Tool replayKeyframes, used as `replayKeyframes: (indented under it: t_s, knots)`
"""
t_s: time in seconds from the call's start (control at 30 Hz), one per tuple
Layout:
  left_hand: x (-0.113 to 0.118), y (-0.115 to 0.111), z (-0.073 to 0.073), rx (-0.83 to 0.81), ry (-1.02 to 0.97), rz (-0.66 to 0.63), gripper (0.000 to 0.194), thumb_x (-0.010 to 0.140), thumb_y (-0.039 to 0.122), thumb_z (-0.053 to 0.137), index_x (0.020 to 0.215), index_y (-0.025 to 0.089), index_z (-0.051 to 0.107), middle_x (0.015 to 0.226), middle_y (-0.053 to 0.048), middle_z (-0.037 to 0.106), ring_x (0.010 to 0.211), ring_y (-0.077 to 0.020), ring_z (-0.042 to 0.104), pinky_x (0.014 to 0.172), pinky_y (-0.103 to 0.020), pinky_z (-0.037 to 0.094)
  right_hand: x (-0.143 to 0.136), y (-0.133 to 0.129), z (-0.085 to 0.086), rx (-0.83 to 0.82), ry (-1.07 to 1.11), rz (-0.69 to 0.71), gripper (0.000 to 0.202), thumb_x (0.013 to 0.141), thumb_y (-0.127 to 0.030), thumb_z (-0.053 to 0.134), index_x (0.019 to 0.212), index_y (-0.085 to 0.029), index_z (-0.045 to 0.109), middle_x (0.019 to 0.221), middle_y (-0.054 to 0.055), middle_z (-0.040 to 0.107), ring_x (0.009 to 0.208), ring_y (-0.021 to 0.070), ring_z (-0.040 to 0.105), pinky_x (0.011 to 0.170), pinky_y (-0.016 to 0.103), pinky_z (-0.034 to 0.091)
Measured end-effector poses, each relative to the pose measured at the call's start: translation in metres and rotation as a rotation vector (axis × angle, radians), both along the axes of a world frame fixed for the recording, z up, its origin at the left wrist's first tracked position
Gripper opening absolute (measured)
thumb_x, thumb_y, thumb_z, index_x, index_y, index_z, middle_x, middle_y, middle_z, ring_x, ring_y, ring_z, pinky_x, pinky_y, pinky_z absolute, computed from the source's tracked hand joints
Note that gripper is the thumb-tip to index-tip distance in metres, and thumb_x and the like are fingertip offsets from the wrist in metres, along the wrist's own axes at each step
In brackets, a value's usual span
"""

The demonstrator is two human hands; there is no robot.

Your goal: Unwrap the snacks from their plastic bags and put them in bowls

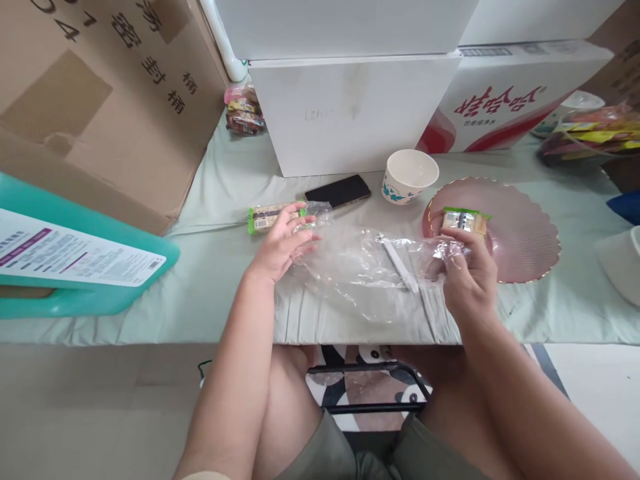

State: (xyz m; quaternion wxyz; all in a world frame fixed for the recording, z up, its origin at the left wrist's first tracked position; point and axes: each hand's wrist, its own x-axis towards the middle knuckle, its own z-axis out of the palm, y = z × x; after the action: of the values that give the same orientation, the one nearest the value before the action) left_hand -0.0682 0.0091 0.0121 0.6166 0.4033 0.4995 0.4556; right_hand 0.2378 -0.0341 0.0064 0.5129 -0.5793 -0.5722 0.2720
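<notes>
Forearms (233, 360) reach forward, left hand (280, 248) splayed, right hand (471, 272) pinching packet (463, 219) and clear bag (345, 260), whose drag could shift the white utensil (400, 264).

A table (575, 317) is draped in green cloth (215, 280); white boxes (350, 120) are stacked at its rear; pale flooring (100, 400) is seen below.

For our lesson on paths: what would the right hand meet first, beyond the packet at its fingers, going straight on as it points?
Past the green-edged packet, the right hand would probably meet the leaf-printed paper cup, though depth is unclear.
</notes>
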Motion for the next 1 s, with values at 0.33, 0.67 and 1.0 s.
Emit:
replayKeyframes:
  t_s: [0.33,0.67,1.0]
  knots:
    - [-0.003,-0.034,-0.003,0.505,0.568,0.402,0.023,0.080,0.032,0.067,0.101,0.026,0.061,0.127,-0.006,0.061,0.133,-0.0248,0.054,0.114,-0.043,0.043,-0.015,-0.007,-0.004,0.188,-0.596,0.282,0.010,0.092,-0.023,0.055,0.088,-0.025,0.063,0.113,0.010,0.071,0.105,0.0255,0.069,0.093,0.044,0.057]
    - [0.078,-0.102,0.001,0.593,1.019,-0.423,0.024,0.092,0.023,0.052,0.105,0.021,0.073,0.118,-0.009,0.072,0.114,-0.0272,0.066,0.097,-0.045,0.055,-0.007,-0.018,-0.011,0.144,-0.439,0.205,0.039,0.095,-0.022,0.046,0.133,-0.023,0.059,0.122,0.011,0.073,0.111,0.0248,0.071,0.095,0.045,0.057]
    - [0.078,-0.047,-0.031,0.553,1.149,-0.305,0.043,0.096,0.027,0.048,0.137,0.023,0.060,0.156,-0.011,0.049,0.150,-0.0331,0.035,0.122,-0.060,0.029,0.008,-0.018,-0.017,0.421,-0.571,0.592,0.063,0.100,-0.020,0.041,0.160,-0.036,0.029,0.162,0.006,0.040,0.150,0.0265,0.038,0.116,0.052,0.042]
